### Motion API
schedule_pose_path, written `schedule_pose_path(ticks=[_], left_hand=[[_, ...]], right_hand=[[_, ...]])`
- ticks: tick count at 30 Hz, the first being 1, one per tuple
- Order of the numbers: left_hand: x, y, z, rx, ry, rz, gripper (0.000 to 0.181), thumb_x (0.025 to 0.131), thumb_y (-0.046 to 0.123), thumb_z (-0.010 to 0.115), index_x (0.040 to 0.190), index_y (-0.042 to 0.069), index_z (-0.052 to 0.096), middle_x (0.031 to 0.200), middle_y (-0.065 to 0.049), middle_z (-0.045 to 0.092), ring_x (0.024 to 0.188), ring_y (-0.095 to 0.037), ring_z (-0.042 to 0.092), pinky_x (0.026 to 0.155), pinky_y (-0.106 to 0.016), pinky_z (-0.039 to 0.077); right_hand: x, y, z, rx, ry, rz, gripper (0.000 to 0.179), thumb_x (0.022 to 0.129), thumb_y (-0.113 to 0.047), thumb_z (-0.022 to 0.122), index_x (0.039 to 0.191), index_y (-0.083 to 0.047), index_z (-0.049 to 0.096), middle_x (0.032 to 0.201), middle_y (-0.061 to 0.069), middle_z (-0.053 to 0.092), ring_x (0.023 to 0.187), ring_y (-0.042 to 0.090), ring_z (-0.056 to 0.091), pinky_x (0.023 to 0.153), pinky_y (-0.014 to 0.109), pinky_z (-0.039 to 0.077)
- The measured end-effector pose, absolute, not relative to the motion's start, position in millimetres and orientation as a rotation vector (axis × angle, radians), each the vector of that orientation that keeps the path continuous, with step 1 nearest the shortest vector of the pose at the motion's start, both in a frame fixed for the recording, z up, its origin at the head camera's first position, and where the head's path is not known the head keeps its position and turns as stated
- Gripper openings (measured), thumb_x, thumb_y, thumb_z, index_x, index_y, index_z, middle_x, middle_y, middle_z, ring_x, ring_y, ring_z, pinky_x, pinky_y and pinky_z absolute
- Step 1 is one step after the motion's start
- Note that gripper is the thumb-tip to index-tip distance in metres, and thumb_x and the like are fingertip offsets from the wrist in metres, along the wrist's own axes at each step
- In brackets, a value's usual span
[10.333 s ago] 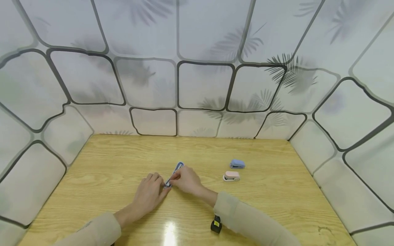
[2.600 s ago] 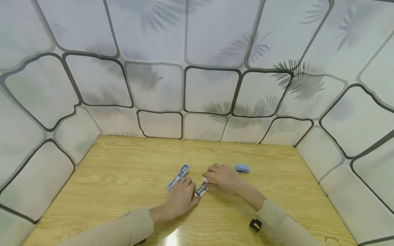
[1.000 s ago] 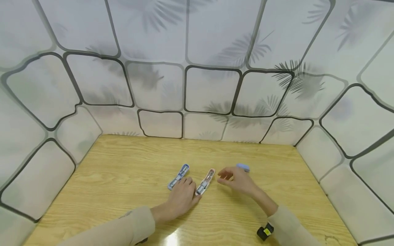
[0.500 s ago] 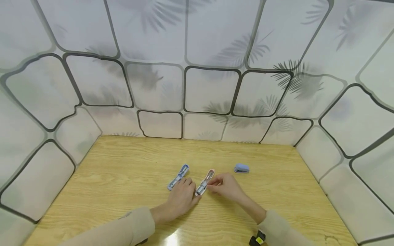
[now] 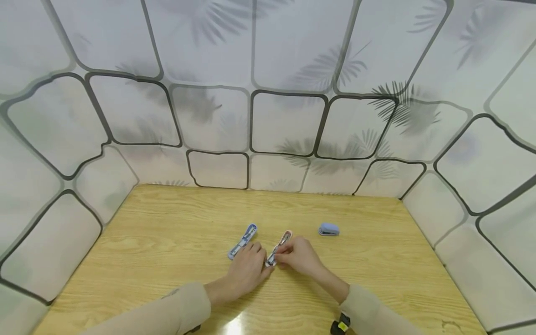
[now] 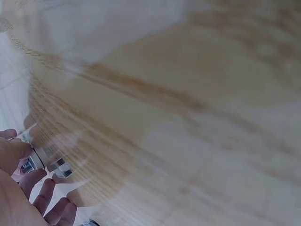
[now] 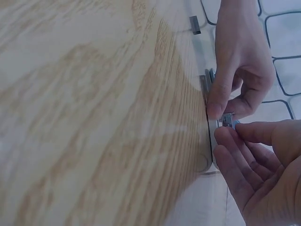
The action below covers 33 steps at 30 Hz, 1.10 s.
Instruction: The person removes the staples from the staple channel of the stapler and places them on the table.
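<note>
Left hand [image 5: 247, 269] pinches unfolded pink stapler [image 5: 286, 236] at its 7 o'clock end; right hand [image 5: 299, 256], 4 o'clock, thumb near fingertips (held item: cannot tell).

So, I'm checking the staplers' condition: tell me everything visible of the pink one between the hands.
The pink stapler lies opened out lengthwise on the wooden table, slanting away to the right. Its shell looks plastic, pinkish round the far end and white at the near end, with grey, metallic parts inside. The left hand holds its near end; the right hand is at its middle, hiding part of it.
</note>
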<state>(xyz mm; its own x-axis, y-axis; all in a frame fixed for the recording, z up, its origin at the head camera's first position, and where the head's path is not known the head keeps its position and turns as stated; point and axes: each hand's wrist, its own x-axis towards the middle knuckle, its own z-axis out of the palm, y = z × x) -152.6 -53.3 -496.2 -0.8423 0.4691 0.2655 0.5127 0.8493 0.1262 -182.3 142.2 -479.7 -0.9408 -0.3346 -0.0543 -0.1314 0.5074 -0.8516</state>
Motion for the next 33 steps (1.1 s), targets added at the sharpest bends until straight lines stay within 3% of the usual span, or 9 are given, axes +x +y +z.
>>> schedule_pose_path(ticks=[21,33], left_hand=[[-152.9,-52.8,-496.7,-0.750,-2.824,-0.271,0.035,0.092,0.044,0.079,0.085,0.013,0.065,0.089,0.002,0.060,0.084,-0.014,0.052,0.078,-0.029,0.052],[-153.2,-52.9,-498.0,-0.764,-2.796,-0.270,0.033,0.092,0.043,0.080,0.085,0.012,0.067,0.089,0.001,0.061,0.083,-0.014,0.052,0.078,-0.029,0.051]], right_hand=[[-180.2,136.0,-475.8,-0.257,2.381,-1.518,0.011,0.091,0.001,0.076,0.095,0.010,0.075,0.083,0.022,0.079,0.064,0.019,0.076,0.062,0.033,0.065],[-181.7,141.0,-472.9,-0.271,2.344,-1.516,0.012,0.094,-0.002,0.071,0.094,0.010,0.073,0.083,0.022,0.079,0.066,0.023,0.078,0.060,0.029,0.063]])
